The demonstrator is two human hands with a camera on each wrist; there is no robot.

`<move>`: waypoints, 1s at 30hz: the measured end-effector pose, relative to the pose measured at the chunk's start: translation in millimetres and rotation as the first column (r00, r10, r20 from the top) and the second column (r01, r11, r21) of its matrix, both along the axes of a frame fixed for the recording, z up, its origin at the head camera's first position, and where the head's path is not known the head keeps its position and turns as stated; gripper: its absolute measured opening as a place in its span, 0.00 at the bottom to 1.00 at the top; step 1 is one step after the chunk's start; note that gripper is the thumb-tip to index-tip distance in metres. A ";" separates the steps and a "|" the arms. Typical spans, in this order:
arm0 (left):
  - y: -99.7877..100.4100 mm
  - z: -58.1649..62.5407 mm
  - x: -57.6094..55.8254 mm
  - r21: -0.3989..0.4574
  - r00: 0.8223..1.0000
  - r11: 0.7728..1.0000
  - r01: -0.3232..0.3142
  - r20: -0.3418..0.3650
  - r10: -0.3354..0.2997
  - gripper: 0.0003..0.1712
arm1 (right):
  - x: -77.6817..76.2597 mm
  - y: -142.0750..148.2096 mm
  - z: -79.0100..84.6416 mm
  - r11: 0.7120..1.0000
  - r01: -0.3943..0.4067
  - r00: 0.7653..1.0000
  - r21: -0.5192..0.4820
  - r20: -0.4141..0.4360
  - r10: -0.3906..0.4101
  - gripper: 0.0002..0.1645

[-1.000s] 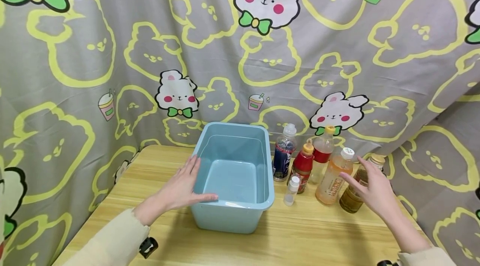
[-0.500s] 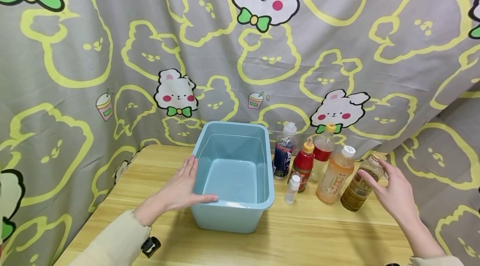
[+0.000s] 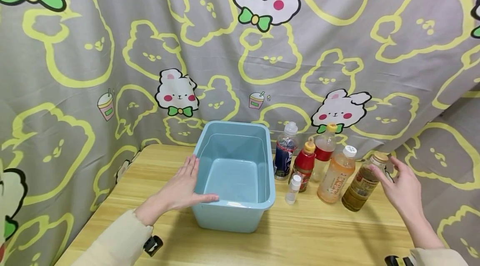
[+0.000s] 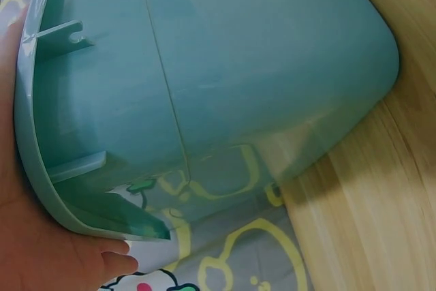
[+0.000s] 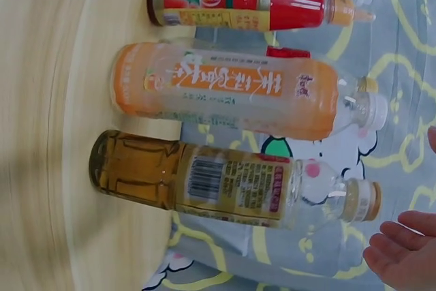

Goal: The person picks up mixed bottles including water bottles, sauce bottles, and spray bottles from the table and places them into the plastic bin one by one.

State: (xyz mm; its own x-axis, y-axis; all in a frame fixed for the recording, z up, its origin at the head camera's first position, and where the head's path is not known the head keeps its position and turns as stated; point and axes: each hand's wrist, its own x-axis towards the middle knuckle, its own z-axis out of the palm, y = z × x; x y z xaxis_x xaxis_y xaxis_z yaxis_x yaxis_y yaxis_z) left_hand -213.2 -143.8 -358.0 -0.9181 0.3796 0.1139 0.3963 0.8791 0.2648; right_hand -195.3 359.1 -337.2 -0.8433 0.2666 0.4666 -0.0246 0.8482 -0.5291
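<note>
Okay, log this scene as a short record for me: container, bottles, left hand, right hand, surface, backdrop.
Container: light blue tub, upright
Bottles: six upright, right of the tub: blue-labelled bottle, red bottle, red-labelled bottle, small white-capped bottle, orange bottle, amber bottle
Left hand: hand rests on the tub's rim at its near left corner
Right hand: hand beside the amber bottle's cap, apart from it in the right wrist view
Surface: wood-grain table
Backdrop: grey cloth with cartoon animals

Right wrist: yellow-capped bottle (image 5: 289, 53) mostly hidden behind orange bottle (image 5: 231, 93); right grip (image 5: 407, 253) cut by right edge. Left wrist: tub (image 4: 252, 52) runs off top.
</note>
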 end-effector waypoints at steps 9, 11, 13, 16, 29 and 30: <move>-0.2 0.1 0.3 0.001 1.000 1.000 -0.002 -0.004 0.002 0.69 | -11.4 11.6 -5.8 0.995 0.032 0.998 -0.090 0.049 -0.028 0.41; -0.3 -0.3 0.3 0.000 1.000 1.000 -0.002 -0.007 0.002 0.69 | -14.4 13.3 -6.7 0.993 0.045 0.997 -0.108 0.062 -0.039 0.41; -0.4 -0.6 0.3 -0.001 1.000 1.000 -0.002 -0.009 0.002 0.69 | -17.5 14.7 -7.2 0.991 0.060 0.996 -0.121 0.071 -0.052 0.41; -0.3 -0.5 0.4 -0.001 1.000 1.000 0.000 -0.011 0.000 0.69 | -21.2 15.7 -7.2 0.987 0.070 0.995 -0.146 0.079 -0.059 0.41; 0.0 0.6 0.3 -0.003 1.000 1.000 -0.006 -0.002 0.005 0.69 | -33.6 21.2 -12.1 0.965 0.132 0.989 -0.227 0.091 -0.114 0.41; -0.1 0.6 0.4 -0.004 1.000 1.000 -0.006 -0.003 0.006 0.69 | -34.3 21.0 -12.2 0.964 0.138 0.988 -0.228 0.094 -0.120 0.41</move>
State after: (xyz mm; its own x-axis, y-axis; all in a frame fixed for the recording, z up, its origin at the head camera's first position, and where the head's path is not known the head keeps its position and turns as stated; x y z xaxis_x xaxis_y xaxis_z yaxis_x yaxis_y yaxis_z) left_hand -212.8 -143.9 -357.3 -0.9201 0.3744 0.1152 0.3916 0.8826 0.2601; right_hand -229.6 380.1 -349.4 -0.8262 0.4692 0.3119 0.1266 0.6940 -0.7088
